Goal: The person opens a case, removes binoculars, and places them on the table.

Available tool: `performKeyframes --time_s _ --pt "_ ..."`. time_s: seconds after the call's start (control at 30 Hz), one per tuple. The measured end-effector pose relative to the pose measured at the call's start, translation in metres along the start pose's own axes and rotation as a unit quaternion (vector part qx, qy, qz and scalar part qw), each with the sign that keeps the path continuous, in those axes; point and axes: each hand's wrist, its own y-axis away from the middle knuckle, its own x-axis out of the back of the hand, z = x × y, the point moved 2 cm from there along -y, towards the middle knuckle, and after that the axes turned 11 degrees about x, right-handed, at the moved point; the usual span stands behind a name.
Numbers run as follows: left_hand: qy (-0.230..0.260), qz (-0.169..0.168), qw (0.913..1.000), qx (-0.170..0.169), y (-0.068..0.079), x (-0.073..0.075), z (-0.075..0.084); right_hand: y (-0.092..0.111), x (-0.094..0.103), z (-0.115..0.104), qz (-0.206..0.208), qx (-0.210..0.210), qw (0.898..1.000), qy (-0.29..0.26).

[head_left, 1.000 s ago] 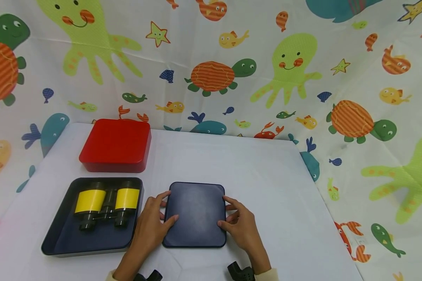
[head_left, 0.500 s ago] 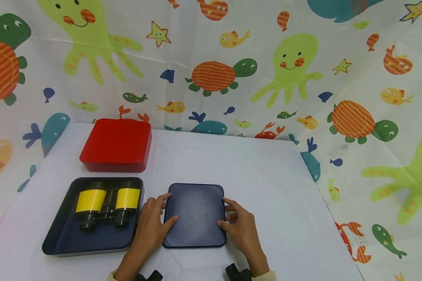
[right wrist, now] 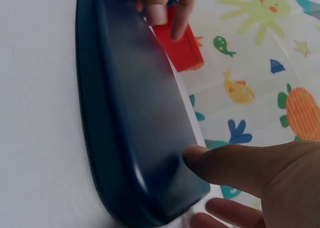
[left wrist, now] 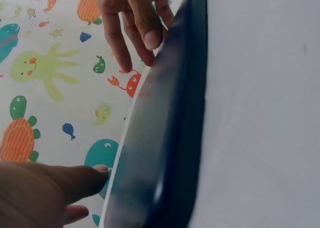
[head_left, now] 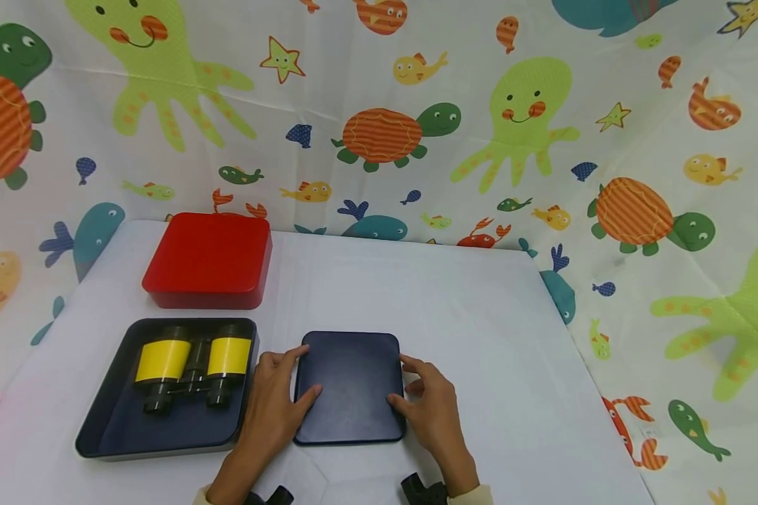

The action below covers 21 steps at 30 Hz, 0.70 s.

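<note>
In the head view, a dark blue box (head_left: 351, 386) with rounded corners and a flat, shiny top lies on the white table, between the two hands. My left hand (head_left: 271, 400) holds its left side, the thumb on the top near the edge and the fingers along the side. The right hand (head_left: 434, 410) mirrors this on the right edge. From the left wrist, the box (left wrist: 187, 108) appears edge-on, with the right hand (left wrist: 135, 18) at its far side. In the right wrist view, the right thumb (right wrist: 220, 163) rests on the top surface.
Left of the hands sits a dark tray (head_left: 101, 428) with yellow and black binoculars (head_left: 192, 365) lying in it. Behind the tray stands a red box (head_left: 208, 259). A sea-animal printed cloth (head_left: 328, 84) hangs behind the white table (head_left: 480, 315).
The dark blue box's far and right edges have shifted slightly, toward the person and leftward. My right hand has moved a little left with it; the left hand stays nearly in place.
</note>
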Motion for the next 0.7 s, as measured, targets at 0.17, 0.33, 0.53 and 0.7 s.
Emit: performKeyframes --time_s 0.17,0.33,0.53,0.7 --pt "0.018 -0.011 0.9997 -0.007 0.006 0.008 0.01 -0.001 -0.002 -0.006 0.032 0.035 0.999 0.011" --pt "0.058 -0.026 0.9962 -0.059 0.02 0.033 0.029 -0.007 -0.004 -0.018 0.042 0.064 0.997 -0.004" --pt "0.081 -0.019 0.9929 -0.085 0.031 0.069 0.038 -0.02 -0.007 -0.042 0.027 0.107 0.993 -0.036" --pt "0.046 0.029 0.9954 -0.079 0.031 0.097 0.031 -0.031 -0.011 -0.065 0.024 0.169 0.984 -0.055"
